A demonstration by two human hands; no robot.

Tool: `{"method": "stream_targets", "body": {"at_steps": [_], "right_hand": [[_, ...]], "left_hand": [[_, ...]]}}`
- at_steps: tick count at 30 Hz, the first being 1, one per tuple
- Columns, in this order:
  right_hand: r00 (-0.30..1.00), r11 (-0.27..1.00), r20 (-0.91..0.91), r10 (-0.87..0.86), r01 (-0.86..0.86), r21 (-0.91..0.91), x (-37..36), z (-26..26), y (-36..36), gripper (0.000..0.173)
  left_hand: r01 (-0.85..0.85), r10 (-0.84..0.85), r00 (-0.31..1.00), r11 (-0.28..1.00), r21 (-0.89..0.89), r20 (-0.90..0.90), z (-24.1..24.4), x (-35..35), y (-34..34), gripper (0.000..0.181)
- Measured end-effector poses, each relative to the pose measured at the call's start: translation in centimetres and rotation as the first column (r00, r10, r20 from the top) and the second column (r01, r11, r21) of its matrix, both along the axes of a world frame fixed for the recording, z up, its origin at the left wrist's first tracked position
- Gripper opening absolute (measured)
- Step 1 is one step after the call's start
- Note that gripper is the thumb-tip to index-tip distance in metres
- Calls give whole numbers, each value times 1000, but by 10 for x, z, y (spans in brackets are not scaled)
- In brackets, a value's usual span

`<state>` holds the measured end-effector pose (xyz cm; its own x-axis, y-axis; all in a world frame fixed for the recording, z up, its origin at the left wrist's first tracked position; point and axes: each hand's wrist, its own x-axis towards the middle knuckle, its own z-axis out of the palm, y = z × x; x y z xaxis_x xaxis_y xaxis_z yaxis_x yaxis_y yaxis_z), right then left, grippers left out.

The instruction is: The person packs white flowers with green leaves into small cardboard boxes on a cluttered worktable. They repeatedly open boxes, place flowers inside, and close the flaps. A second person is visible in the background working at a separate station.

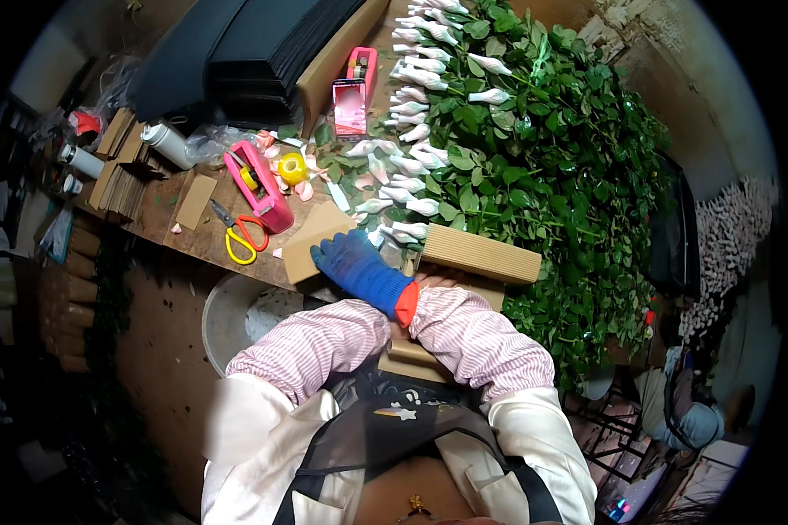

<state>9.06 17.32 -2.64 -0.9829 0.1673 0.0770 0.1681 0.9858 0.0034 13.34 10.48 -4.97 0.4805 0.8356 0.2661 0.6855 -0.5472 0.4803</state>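
Note:
My forearms cross in front of me, both in striped pink-and-white sleeves. My right hand (354,266), in a blue knit glove with a red cuff, reaches across to the left. Its fingers bend over a piece of brown cardboard (320,233) at the table edge. My left hand (438,277) passes beneath the right wrist; only some bare fingers show, by a corrugated cardboard strip (482,254), and their grip is hidden. More folded cardboard (415,359) lies below my wrists. White-netted flower heads (404,231) sit just beyond, on leafy stems (532,177).
Left on the wooden table (164,213) are scissors (240,233), a pink tape dispenser (262,190), a yellow tape roll (293,168), and loose petals. A phone (350,111) leans on a second dispenser (365,62). Dark sheets (249,72) are stacked behind. A white bin (226,321) stands below.

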Motion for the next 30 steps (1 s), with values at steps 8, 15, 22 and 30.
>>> {"method": "stream_targets", "body": {"at_steps": [8,15,22,30], "right_hand": [[985,1000,174,-8,12,-21,7,9,6,26],[909,922,-399,-118,-48,-383,125,140,-2,32],[704,-119,540,-460,554,-824,265,64,7,36],[675,-141,666,-318,661,-737,242,54,34,45]], "left_hand": [[9,-11,999,999,-47,-33,9,-2,6,77],[-103,103,995,989,-103,-9,6,-8,-3,74],[64,-63,998,996,-69,20,-15,-15,12,64],[-157,155,988,964,216,26,23,-82,-7,41]]}}
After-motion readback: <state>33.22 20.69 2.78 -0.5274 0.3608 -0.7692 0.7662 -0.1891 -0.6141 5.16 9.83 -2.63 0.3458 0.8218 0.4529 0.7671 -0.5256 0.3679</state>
